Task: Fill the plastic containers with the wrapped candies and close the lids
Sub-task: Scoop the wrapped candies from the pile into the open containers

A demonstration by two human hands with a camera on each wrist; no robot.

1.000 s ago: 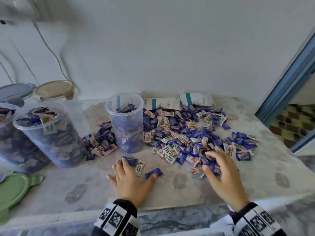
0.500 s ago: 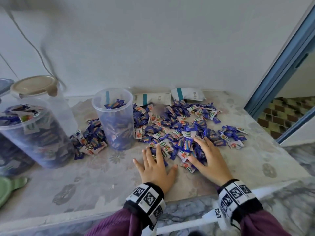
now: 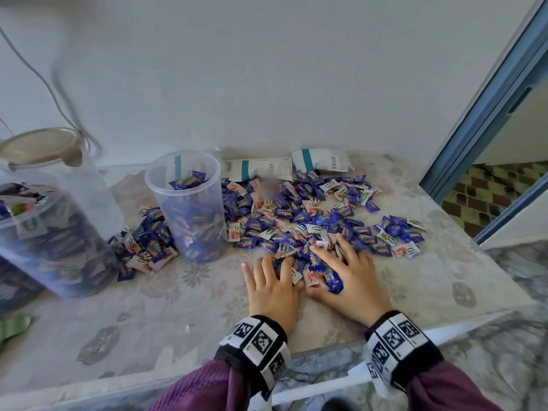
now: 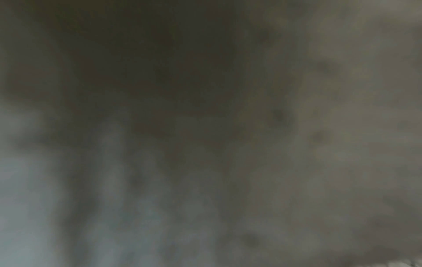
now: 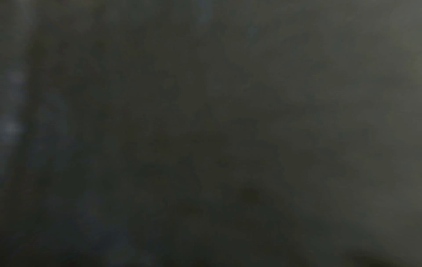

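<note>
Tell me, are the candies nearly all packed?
Not yet. The big tub at left looks full but has no lid on. The middle tub is only partly filled. Both hands, left hand and right hand, are scooping candies together from the pile. Lots remain on the table, and lids still need closing.

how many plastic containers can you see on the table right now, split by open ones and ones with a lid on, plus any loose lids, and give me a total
Open clear plastic containers holding candies, the small one and the large one: 2
Clear plastic container shut with a beige lid: 1
Loose green lid at the left edge: 1
Total: 4
</note>
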